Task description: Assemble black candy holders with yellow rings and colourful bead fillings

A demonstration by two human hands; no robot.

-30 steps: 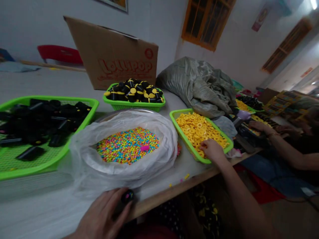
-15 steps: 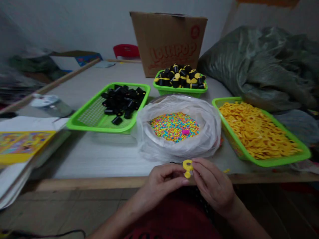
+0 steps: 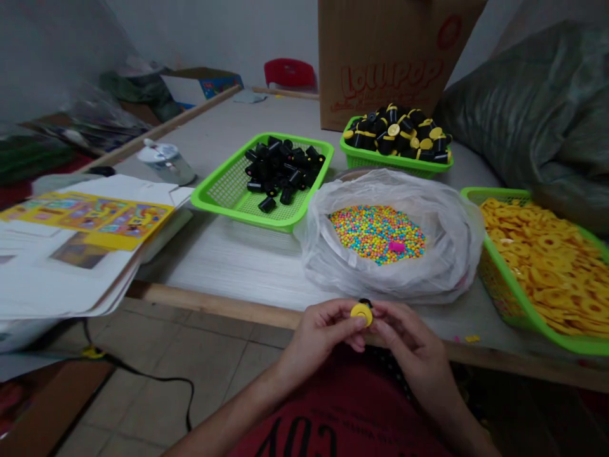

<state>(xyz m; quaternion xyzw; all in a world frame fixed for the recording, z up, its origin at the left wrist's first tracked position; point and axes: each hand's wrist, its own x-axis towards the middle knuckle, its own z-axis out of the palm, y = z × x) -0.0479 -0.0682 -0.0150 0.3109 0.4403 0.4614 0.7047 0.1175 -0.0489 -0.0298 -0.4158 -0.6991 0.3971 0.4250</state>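
My left hand (image 3: 323,333) and my right hand (image 3: 409,336) meet just above the table's wooden front edge. Between their fingers is a small black cylinder (image 3: 365,303), mostly hidden, with a yellow ring (image 3: 361,313) pressed against it. Beyond my hands, a clear plastic bag (image 3: 457,254) lines a bowl of tiny pastel beads (image 3: 375,233). Black cylinders (image 3: 280,178) lie in a green mesh tray (image 3: 228,190). Yellow-topped black pieces (image 3: 394,130) fill a small green basket (image 3: 394,166). Loose yellow rings (image 3: 547,279) fill a green tray (image 3: 514,311) to the right.
A "Lollipop" cardboard box (image 3: 380,57) stands at the table's back, beside a grey-green sack (image 3: 528,108). Stacked papers with colourful printed sheets (image 3: 90,219) lie at left, near a small jar (image 3: 166,163). A cable crosses the tiled floor (image 3: 152,387) below.
My hands have moved from apart to together. The yellow ring, held apart from the black piece earlier, now sits against it. The view has swung left.
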